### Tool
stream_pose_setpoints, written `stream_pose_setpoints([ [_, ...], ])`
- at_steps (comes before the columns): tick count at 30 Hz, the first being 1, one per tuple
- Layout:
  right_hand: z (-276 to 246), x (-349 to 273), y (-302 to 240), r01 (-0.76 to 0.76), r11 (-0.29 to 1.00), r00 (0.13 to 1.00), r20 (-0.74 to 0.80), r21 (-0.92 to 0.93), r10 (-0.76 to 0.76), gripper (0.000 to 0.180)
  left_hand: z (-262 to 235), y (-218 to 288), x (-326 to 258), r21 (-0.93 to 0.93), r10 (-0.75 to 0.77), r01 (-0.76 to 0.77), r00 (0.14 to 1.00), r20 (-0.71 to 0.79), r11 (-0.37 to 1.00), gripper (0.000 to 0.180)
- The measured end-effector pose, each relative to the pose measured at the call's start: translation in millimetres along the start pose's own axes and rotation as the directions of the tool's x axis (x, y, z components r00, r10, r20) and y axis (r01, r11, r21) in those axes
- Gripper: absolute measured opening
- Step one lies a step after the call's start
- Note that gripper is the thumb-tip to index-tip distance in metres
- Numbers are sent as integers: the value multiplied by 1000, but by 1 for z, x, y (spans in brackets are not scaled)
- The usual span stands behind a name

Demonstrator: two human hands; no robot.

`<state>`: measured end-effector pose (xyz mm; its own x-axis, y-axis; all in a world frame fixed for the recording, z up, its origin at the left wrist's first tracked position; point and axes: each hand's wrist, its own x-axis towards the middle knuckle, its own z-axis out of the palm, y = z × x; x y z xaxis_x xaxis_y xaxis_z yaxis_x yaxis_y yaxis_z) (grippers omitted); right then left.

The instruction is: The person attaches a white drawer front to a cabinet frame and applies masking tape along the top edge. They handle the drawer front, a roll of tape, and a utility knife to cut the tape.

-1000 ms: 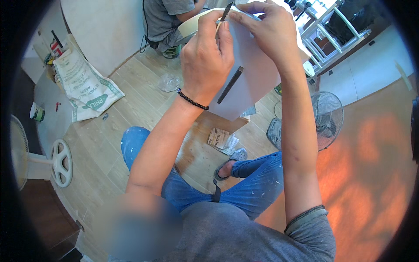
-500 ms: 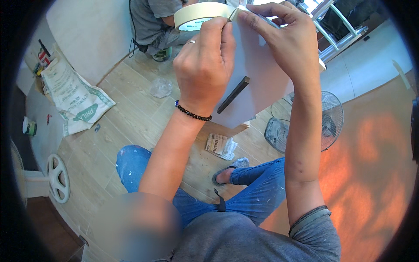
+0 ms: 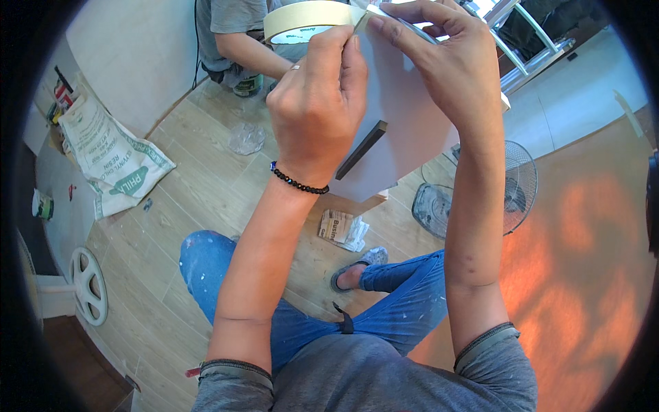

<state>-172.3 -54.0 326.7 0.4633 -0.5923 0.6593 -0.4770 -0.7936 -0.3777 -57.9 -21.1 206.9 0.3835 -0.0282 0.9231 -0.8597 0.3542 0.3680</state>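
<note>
A roll of cream masking tape (image 3: 309,15) stands on edge at the top, just beyond my left hand (image 3: 319,103). The thumb and forefinger of that hand pinch the tape beside the roll. My right hand (image 3: 446,51) pinches the tape's free stretch with thumb and fingers, at the top edge of a pale panel (image 3: 401,103). A dark bar handle (image 3: 362,150) is fixed slantwise to the panel's face. Whether the right fingers also grip the panel's edge is hidden.
Another person's forearm (image 3: 254,55) reaches in beyond the tape. A fan (image 3: 518,189) stands right, a ladder (image 3: 528,48) behind it. A white printed sack (image 3: 113,154) leans left. Folded paper (image 3: 336,225) and a clear plastic bag (image 3: 247,139) lie on the floor.
Both hands, the tape and the panel have shifted slightly left in view. The other person's forearm has come into sight behind the roll. My pinch on the tape looks the same.
</note>
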Motion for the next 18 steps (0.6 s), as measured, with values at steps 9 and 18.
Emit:
stream_pose_setpoints([
  [9,-6,-5,2,167,978,983,49,127,-175,23,-3,1,1,-13,0,0,1000,18,1000,14],
  [18,-7,-2,2,68,973,998,-2,222,-69,12,-6,-1,2,-5,26,-25,997,73,1000,12],
])
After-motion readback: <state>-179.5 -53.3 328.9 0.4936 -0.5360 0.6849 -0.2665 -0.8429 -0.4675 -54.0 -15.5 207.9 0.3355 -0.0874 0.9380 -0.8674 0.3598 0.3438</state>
